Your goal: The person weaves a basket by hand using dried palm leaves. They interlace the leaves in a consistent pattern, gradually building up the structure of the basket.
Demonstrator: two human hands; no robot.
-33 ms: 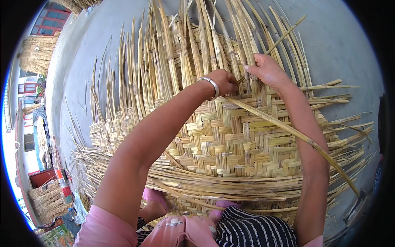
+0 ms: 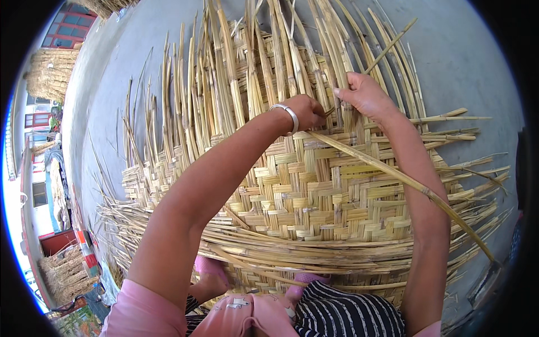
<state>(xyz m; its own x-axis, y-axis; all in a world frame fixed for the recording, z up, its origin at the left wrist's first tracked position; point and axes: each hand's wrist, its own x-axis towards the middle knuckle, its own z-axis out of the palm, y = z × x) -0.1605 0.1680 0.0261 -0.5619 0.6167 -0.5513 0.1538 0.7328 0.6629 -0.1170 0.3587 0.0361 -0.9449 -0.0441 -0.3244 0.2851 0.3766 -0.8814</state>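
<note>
Under both arms lies a half-woven reed mat (image 2: 303,191), its flattened strips crossing in a tight pattern. Loose upright reeds (image 2: 233,73) fan out from its far edge. My left hand (image 2: 307,112), with a silver bracelet at the wrist, is closed on a reed strip at the weaving edge, the short tip poking out past the fingers. From beneath that hand a long reed (image 2: 387,168) slants down to the right, across my right forearm. My right hand (image 2: 365,96) pinches upright reeds just right of the left one; its fingertips are partly hidden behind them.
Loose reed ends (image 2: 466,135) stick out along the mat's right side. My pink shoes (image 2: 210,267) rest on the near part of the mat. Grey concrete floor (image 2: 460,67) surrounds it. Bundled dry stalks (image 2: 53,73) stand far left.
The long reed's lower end has shifted slightly to the right. Both hands keep nearly the same place and grip.
</note>
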